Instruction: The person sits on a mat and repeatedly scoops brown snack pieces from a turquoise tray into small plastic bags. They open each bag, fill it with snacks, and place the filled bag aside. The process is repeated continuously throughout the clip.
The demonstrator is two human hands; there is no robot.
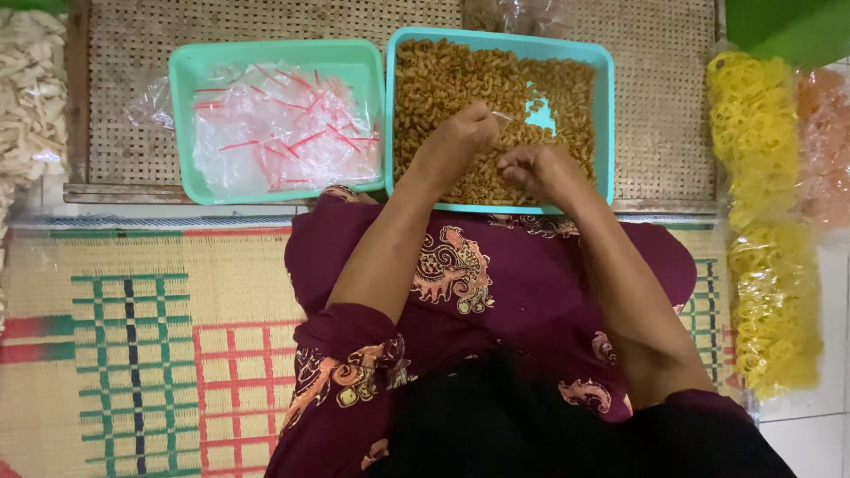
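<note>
A teal tray holds a heap of small brown curled snacks. Both my hands are over it. My left hand is pinched on the top of a small clear plastic bag. My right hand is just to the right, fingers curled and touching the snacks at the bag's mouth; whether it grips anything is hard to see. A second, light green tray to the left holds a pile of clear bags with red strips.
Both trays rest on a woven cane panel. Bags of yellow ring crackers lie along the right, a bag of pale crackers at the far left. A patterned woven mat covers the floor; my maroon-clad lap fills the foreground.
</note>
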